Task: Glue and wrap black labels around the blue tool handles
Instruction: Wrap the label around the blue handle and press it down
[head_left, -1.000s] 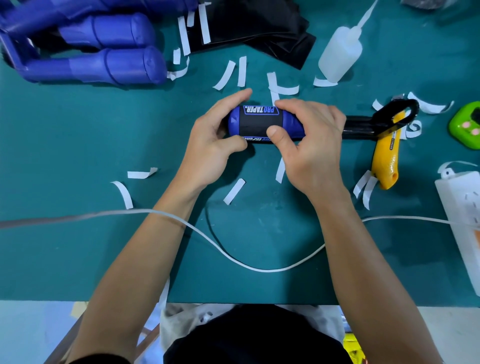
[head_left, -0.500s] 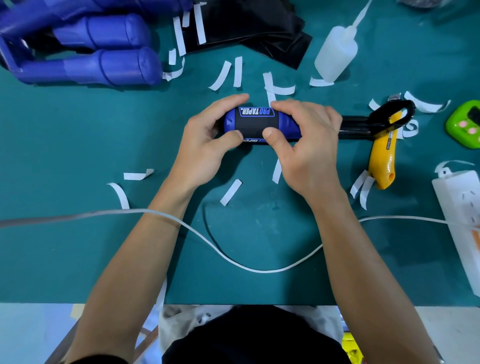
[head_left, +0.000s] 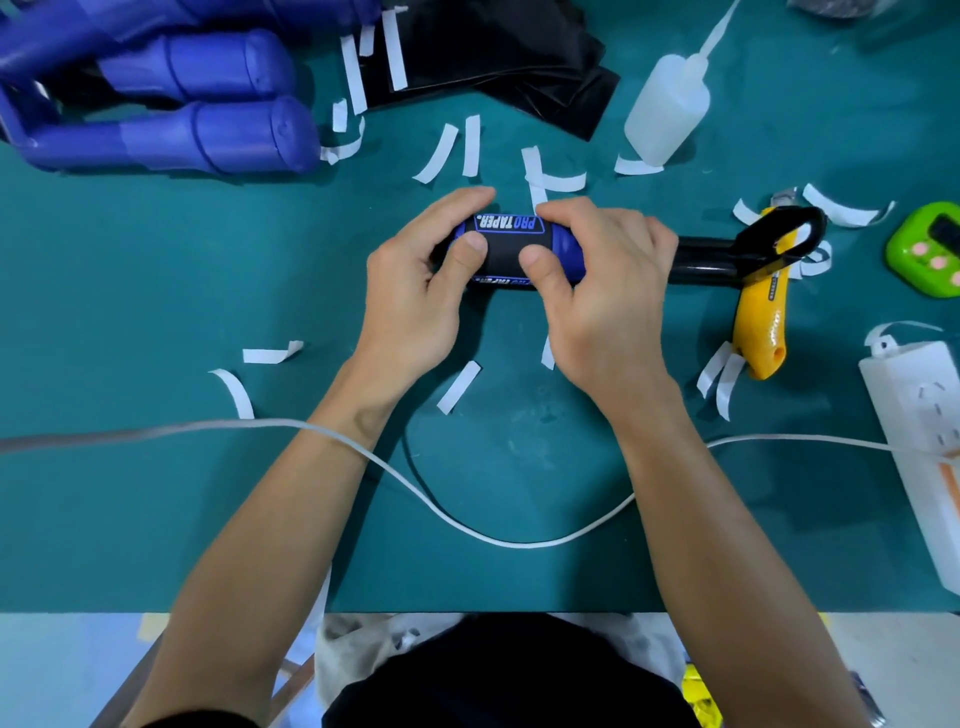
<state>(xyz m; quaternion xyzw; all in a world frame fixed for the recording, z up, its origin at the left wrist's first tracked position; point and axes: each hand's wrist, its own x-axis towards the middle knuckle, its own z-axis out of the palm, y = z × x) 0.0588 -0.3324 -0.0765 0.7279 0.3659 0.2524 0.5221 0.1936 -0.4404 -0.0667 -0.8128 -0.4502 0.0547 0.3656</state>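
Left grip (head_left: 415, 291) and right grip (head_left: 608, 296) both clasping blue tool handle (head_left: 565, 244) at centre of table (head_left: 182, 291); thumbs pressing black PRO TAPER label (head_left: 504, 252) flat; handle likely rigid, light; label thin, pliable, possibly sliding on glue; holding best at bare blue ends.

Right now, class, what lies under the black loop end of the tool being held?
A yellow utility knife lies under the loop, its handle sticking out toward the camera. The knife's far end is partly covered, so any blade cannot be seen.
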